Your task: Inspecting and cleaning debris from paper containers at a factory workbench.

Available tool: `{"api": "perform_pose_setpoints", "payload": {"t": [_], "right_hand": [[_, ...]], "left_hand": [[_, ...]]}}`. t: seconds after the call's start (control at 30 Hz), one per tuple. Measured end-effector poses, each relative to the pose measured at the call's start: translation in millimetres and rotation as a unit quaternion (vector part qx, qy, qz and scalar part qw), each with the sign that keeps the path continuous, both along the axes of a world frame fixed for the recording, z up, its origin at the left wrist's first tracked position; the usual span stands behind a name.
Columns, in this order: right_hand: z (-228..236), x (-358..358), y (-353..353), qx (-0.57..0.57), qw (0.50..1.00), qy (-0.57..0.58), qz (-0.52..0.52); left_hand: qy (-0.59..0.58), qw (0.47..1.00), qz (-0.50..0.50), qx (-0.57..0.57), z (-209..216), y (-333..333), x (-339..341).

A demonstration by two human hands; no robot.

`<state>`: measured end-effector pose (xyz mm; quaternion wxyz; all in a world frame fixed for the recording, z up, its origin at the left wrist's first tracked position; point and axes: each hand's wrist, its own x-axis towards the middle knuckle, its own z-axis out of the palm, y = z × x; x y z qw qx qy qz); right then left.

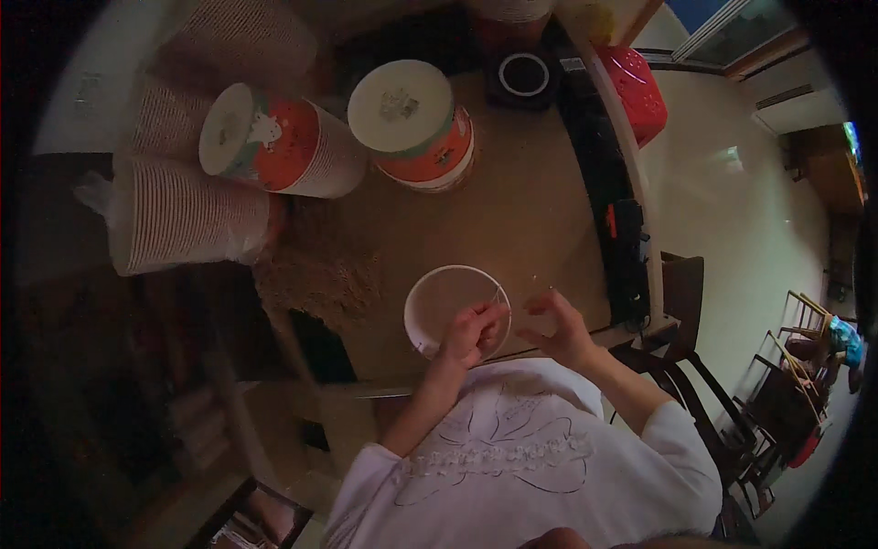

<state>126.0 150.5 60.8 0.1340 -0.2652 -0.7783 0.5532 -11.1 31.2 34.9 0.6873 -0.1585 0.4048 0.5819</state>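
Observation:
A white paper cup (439,297) stands open side up on the brown table (521,210), close to the near edge. My left hand (474,333) grips its near rim, fingers curled over the edge, with a thin stick rising from between them. My right hand (558,326) hovers just to the right of the cup, fingers spread and slightly bent, touching nothing that I can make out. Both forearms come up from my white top.
Two stacks of orange-and-white paper cups (279,142) (416,123) sit further back. Bagged cup stacks (183,215) lie at the left. A dark tape roll (523,75) is at the back, a red basket (636,91) and chairs (777,393) to the right.

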Motion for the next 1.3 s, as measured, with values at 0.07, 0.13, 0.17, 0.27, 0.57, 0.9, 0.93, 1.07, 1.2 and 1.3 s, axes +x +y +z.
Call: {"api": "perform_pose_setpoints", "payload": {"t": [0.07,0.13,0.17,0.27,0.57,0.9,0.93,1.07,1.2,1.3], "right_hand": [[1.4,-6.2,-0.1,0.022,1.0,0.013,0.018],[0.4,-8.9,1.1,0.044,0.998,0.028,0.035],[-1.2,-9.4,1.5,0.062,0.997,0.025,0.045],[0.4,-13.5,6.1,0.097,0.992,0.024,0.072],[-6.4,-17.2,10.2,0.094,0.991,0.024,0.096],[3.7,-21.6,-0.9,0.029,0.997,-0.003,0.066],[0.0,-20.1,-0.8,0.029,0.997,-0.003,0.066],[-5.8,-17.1,2.4,0.111,0.99,-0.009,0.092],[0.0,-20.0,-0.3,0.064,0.995,-0.068,0.044],[2.0,-22.4,-0.9,0.057,0.997,-0.025,0.035]], "left_hand": [[-0.019,0.999,0.019,0.019,-2.8,0.8,2.2],[-0.037,0.998,0.036,0.038,-7.6,0.9,5.0],[-0.036,0.997,0.045,0.041,-11.4,0.1,6.7],[-0.018,0.999,0.04,0.022,-9.1,0.9,6.6],[-0.006,0.999,0.043,-0.024,-10.1,-3.6,5.9],[0.001,0.997,0.071,-0.003,-7.3,-5.3,4.5],[0.001,0.997,0.072,-0.003,-9.7,-7.5,5.3],[0.031,0.996,0.068,-0.037,-10.4,-4.4,9.7],[0.038,0.998,0.052,-0.023,-17.7,-3.6,9.0],[0.067,0.995,0.054,-0.055,-14.5,-1.6,11.8]]}}
